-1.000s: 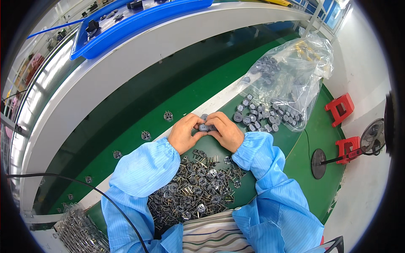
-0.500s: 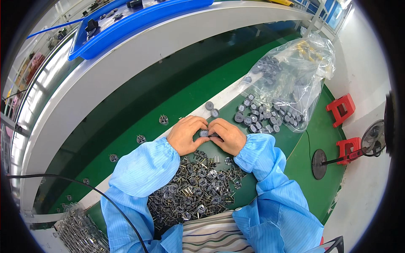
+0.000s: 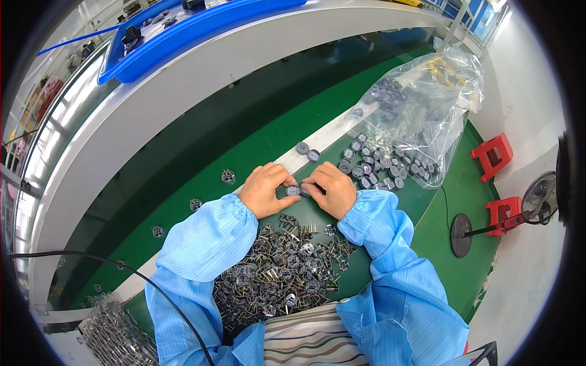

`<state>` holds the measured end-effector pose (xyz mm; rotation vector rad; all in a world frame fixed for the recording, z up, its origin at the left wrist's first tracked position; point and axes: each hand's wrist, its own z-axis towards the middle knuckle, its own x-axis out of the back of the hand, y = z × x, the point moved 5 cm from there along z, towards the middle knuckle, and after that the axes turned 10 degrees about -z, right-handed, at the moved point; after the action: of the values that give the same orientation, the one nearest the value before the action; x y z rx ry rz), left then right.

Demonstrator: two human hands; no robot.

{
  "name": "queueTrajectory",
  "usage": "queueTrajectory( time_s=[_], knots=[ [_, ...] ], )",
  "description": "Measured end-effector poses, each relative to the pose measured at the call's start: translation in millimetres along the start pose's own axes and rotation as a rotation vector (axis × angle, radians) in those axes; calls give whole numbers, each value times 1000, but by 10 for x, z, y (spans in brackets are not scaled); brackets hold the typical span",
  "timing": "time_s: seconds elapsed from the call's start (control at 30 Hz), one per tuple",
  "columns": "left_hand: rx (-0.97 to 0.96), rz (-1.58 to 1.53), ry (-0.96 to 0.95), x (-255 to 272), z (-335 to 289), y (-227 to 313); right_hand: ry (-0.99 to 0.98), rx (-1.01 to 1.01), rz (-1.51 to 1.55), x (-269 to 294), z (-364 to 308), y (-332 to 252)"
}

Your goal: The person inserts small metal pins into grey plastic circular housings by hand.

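Between the thumb and fingers of my left hand [image 3: 266, 190] is a grey round plastic cap [image 3: 293, 190]. Close beside it, my right hand [image 3: 331, 190] pinches another small dark grey piece [image 3: 304, 190], mostly covered by the fingers. Both hands are over the near side of the green worktable. Two loose grey caps [image 3: 313, 155] lie just beyond them, on the white strip. Below the hands spreads a heap of small metal-pinned parts [image 3: 268, 274]. Right of my right hand sits a cluster of grey caps [image 3: 366, 165].
A clear plastic bag [image 3: 427, 110] with more caps lies at the right. Single pinned parts [image 3: 228, 176] are spaced along the green belt [image 3: 256, 143]. A blue tray [image 3: 201, 38] stands on the raised shelf beyond. At right are a fan [image 3: 539, 198] and red stools [image 3: 492, 157].
The pinned parts on the belt have shifted left and toward me. The two loose caps sit slightly farther away. My hands keep their pinch, and the left one's cap has dipped slightly left.
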<state>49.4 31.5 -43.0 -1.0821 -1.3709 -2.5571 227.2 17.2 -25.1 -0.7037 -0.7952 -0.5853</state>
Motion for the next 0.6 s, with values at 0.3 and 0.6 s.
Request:
queueTrajectory(
  time_s=[0.3,0.6],
  knots=[
    [131,14,95,22,-24,-69,-327,11,406,-30,-73,-147],
    [12,64,39,3,-43,-48,-516,29,331,-185,-135,-287]
  ],
)
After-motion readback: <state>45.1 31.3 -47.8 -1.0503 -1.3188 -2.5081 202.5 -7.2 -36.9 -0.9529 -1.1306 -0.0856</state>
